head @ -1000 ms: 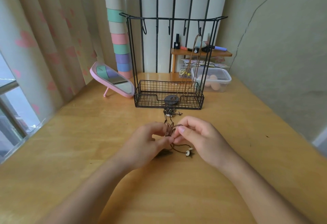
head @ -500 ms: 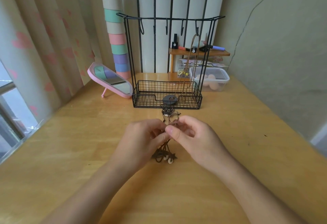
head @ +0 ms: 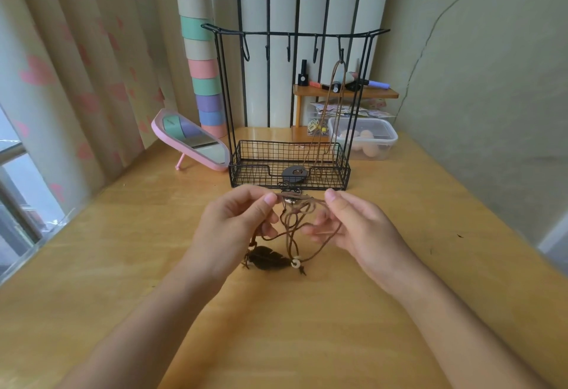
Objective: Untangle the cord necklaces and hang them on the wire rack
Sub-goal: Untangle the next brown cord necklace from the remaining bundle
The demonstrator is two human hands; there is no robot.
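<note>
A tangle of brown cord necklaces [head: 296,219] is stretched between my two hands above the wooden table. My left hand [head: 236,226] pinches the cords at their left end. My right hand [head: 356,229] holds loops of cord in its curled fingers. A dark leaf pendant [head: 270,258] and a white bead [head: 295,263] dangle down to the tabletop. The black wire rack [head: 290,161] stands just beyond my hands. One brown necklace [head: 330,106] hangs from its rightmost hook, its dark round pendant [head: 294,173] lying at the basket's front.
A pink tilted mirror [head: 192,140] stands left of the rack. A clear plastic box [head: 365,140] and a small wooden shelf [head: 344,92] with bottles sit behind on the right. Curtains hang at the left, a wall runs along the right.
My hands have moved apart and risen a little, spreading the cords into open loops. The leaf pendant and bead hang lower between my hands.
</note>
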